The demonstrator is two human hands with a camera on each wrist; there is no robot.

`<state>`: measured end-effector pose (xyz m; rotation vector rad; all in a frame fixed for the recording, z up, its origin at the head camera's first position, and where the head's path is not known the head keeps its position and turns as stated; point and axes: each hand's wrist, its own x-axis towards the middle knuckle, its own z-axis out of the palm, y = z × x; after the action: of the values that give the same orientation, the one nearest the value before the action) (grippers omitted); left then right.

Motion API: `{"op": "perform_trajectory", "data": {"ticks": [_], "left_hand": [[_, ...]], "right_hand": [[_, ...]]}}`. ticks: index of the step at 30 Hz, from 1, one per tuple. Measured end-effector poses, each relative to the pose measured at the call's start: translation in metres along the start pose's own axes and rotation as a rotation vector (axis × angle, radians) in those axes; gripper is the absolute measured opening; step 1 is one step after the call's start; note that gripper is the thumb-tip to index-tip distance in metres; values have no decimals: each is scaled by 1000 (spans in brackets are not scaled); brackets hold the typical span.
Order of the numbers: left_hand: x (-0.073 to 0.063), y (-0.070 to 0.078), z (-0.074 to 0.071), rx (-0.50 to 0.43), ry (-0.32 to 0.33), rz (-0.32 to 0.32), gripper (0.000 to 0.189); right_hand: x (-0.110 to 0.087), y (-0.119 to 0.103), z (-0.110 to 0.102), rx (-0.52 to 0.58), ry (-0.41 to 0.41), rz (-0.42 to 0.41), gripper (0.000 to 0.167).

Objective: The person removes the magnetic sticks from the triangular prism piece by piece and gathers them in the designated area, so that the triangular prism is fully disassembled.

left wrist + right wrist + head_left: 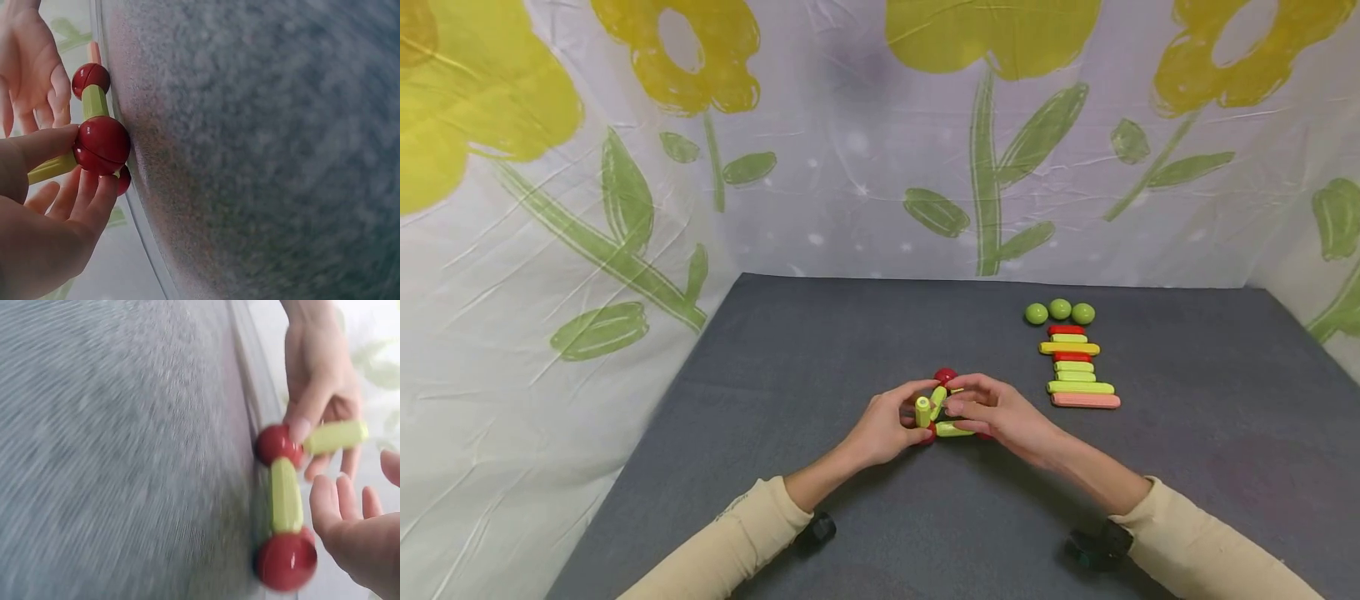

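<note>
In front of me lies a small frame of red balls and yellow-green rods, like a magnetic building set. My left hand [880, 425] pinches its near-left red ball [102, 145] between thumb and fingers. One yellow-green rod [922, 412] stands upright on that ball. From it another rod [286, 497] runs along the table to the right red ball [287, 562], and a third rod [938, 400] leads to the far red ball [945, 377]. Over the frame's right side hovers my right hand [1011, 421], fingers loosely bent, holding nothing; its fingers partly cover the frame.
Right of the frame, several red, yellow, green and pink rods [1073, 377] lie in a column on the dark table [820, 333]. Beyond them sit three green balls [1060, 309]. A flower-printed curtain [850, 167] surrounds the table's back and sides.
</note>
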<state>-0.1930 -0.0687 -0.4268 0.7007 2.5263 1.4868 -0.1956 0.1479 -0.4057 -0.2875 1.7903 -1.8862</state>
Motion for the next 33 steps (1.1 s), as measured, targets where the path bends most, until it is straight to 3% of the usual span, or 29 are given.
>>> {"op": "perform_trajectory", "data": {"ticks": [6,15,22,28,33], "left_hand": [[1,-1,1,-12,-23,-4,60],[2,-2,0,14,-34,16,59],[2,-1,1,18,-44,-2,57],[-1,0,-2,38,-31,-20,61],[-5,-1,-6,28,-21,-49,58]], "right_hand": [[10,3,14,-100,-49,-78,45],[18,6,23,-218,-39,-118,37],[17,5,19,-96,-27,-69,45],[12,-3,14,-107,39,-58,47],[3,-4,1,-31,88,-15,49]]}}
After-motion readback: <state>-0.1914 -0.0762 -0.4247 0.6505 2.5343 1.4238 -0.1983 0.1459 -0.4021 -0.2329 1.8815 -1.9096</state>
